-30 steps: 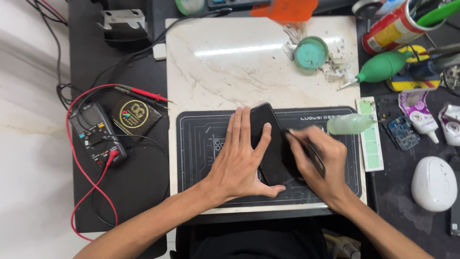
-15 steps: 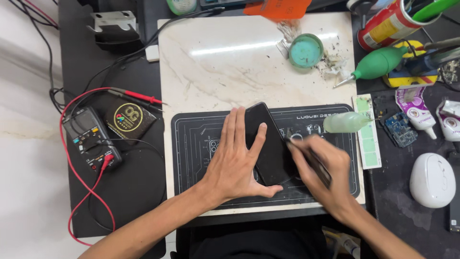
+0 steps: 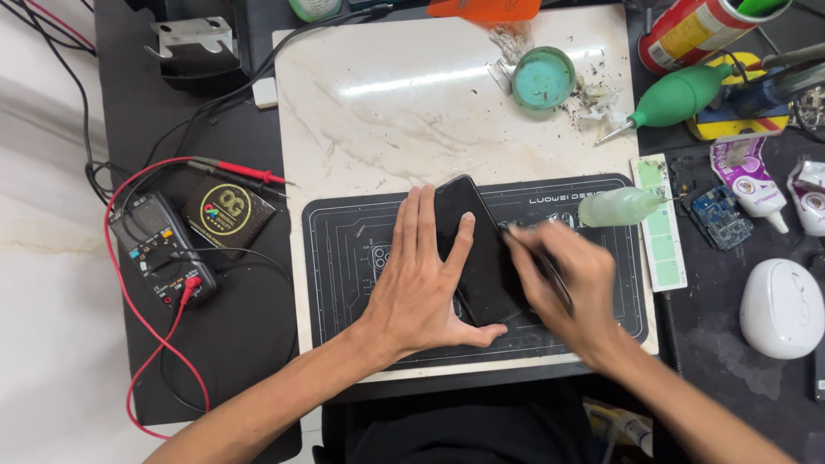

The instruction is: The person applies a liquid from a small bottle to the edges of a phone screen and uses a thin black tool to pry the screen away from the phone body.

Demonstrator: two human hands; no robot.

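A black phone (image 3: 478,249) lies tilted on a dark work mat (image 3: 344,266) that covers the near part of a marble slab (image 3: 387,112). My left hand (image 3: 425,288) lies flat on the phone's left side, fingers spread, pinning it down. My right hand (image 3: 559,288) is blurred at the phone's right edge and grips a thin dark tool (image 3: 537,258) whose tip touches that edge.
A multimeter (image 3: 159,249) with red leads and a small black box (image 3: 225,210) lie at left. A teal round dish (image 3: 543,79), a green blower bulb (image 3: 675,96), a pale green bottle (image 3: 623,206), a small circuit board (image 3: 720,216) and a white mouse (image 3: 780,308) lie at right.
My right hand has slid along the phone's right edge with the tool and is now blurred by motion. My left hand stays pressed on the phone.
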